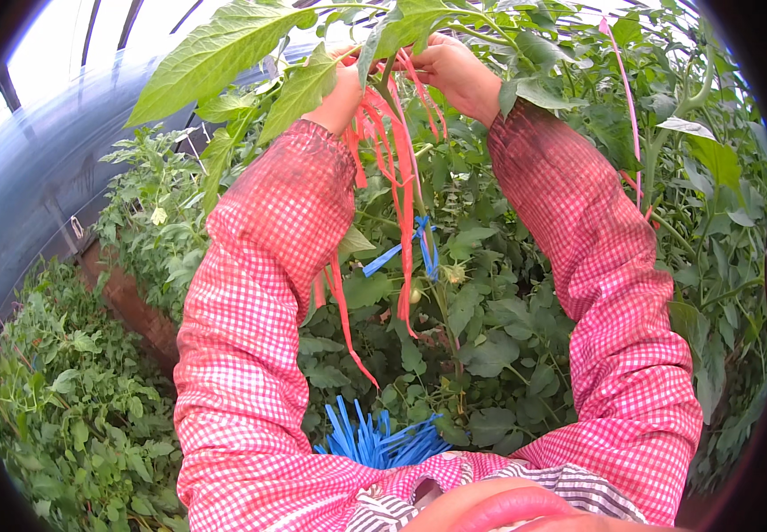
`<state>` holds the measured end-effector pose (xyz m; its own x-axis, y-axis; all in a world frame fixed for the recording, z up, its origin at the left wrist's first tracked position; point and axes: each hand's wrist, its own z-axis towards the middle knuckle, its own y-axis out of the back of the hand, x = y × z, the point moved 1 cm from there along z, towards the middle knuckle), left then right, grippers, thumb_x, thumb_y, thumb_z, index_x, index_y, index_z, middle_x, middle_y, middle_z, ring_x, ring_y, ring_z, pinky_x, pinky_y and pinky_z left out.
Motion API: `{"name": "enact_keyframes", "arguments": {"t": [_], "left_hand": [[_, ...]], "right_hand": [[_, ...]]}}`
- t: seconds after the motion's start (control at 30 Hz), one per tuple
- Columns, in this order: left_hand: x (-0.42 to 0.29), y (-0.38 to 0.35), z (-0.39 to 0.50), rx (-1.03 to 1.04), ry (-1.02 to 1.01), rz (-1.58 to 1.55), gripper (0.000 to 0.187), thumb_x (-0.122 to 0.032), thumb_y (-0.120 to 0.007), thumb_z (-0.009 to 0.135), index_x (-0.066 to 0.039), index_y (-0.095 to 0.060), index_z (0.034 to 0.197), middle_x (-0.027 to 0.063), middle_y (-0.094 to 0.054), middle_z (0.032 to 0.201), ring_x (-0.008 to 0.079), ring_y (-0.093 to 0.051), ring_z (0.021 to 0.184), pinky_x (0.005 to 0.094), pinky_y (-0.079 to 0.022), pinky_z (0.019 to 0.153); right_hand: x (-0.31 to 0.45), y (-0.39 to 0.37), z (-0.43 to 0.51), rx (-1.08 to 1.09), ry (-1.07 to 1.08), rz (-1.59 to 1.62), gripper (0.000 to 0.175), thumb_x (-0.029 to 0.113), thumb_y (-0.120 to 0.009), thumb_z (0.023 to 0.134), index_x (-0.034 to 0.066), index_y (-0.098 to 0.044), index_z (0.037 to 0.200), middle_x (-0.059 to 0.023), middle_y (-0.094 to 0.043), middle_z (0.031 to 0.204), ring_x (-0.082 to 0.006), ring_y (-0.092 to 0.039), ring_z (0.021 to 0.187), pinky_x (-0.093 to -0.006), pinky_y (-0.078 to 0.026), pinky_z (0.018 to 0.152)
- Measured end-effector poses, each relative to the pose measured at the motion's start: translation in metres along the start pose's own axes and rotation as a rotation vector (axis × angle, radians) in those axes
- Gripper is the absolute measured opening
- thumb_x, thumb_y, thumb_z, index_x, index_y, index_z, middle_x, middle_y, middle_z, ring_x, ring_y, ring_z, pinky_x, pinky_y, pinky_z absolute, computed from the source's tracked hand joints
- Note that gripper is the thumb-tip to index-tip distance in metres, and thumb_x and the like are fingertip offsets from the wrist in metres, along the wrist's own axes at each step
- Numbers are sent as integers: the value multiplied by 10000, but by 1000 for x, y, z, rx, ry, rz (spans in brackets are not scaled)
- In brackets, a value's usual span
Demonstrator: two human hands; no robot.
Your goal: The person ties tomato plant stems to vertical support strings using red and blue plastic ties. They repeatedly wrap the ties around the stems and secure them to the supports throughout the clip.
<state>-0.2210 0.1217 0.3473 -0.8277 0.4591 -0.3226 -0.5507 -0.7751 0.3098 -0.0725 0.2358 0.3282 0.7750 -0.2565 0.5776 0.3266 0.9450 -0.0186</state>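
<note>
Both my hands are raised at the top centre, on either side of a tomato plant's stem [391,93]. Strips of red plastic tape [404,233] hang from my left hand [343,93], whose fingertips are partly hidden by a leaf. My right hand [458,74] pinches red tape near the stem, its fingertips close to the left ones. Lower on the same plant, a blue plastic tie [428,249] is knotted around the stem. A small green tomato [415,295] shows beside it. A bundle of blue plastic strips [383,439] is at my waist.
Dense tomato plants [77,392] stand at the left and right. A pink string [628,113] runs down beside a thick stem at the right. Plastic greenhouse sheeting [31,199] curves along the left, above a brown strip [131,306]. Large leaves [224,53] overhang my left hand.
</note>
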Motion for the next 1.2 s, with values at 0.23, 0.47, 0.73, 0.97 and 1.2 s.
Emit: {"name": "enact_keyframes", "arguments": {"t": [0.23, 0.47, 0.73, 0.97, 1.2], "left_hand": [[-7, -6, 2, 23, 35, -35, 276, -243, -674, 840, -41, -682, 1028, 8, -663, 956, 91, -587, 855, 255, -443, 783], [-6, -7, 1, 70, 65, -78, 274, -231, -661, 845, -25, -678, 1025, 9, -659, 941, 93, -584, 847, 255, -442, 781], [-2, -4, 6, 99, -73, -50, 196, -176, -632, 855, -17, -667, 963, 11, -637, 894, 95, -567, 833, 252, -435, 763], [-31, -7, -6, 23, 148, 99, 190, -178, -674, 822, -11, -669, 913, 25, -651, 843, 97, -588, 766, 241, -452, 704], [-44, -9, -6, 6, 198, 92, 286, -220, -729, 778, -6, -653, 952, 17, -655, 845, 68, -582, 763, 199, -434, 729]], "right_hand": [[7, 11, 3, 35, -111, 3, 203, 169, -554, 906, 33, -588, 1052, -63, -663, 953, -130, -640, 777, -264, -518, 689], [21, 25, 5, 288, -270, -173, 204, 217, -614, 902, 48, -655, 1010, -4, -653, 868, 4, -471, 552, -157, -324, 415], [8, 29, 11, 204, -291, -72, 235, 191, -486, 958, 26, -532, 1119, -113, -656, 1044, -121, -639, 824, -234, -529, 673], [11, 19, 5, 247, -179, -73, 342, 107, -635, 857, -3, -500, 1150, -85, -632, 997, -147, -657, 895, -243, -539, 742], [16, 11, 4, 190, -120, -515, 338, 189, -724, 797, 4, -586, 1044, -71, -628, 906, -76, -590, 711, -186, -445, 584]]}}
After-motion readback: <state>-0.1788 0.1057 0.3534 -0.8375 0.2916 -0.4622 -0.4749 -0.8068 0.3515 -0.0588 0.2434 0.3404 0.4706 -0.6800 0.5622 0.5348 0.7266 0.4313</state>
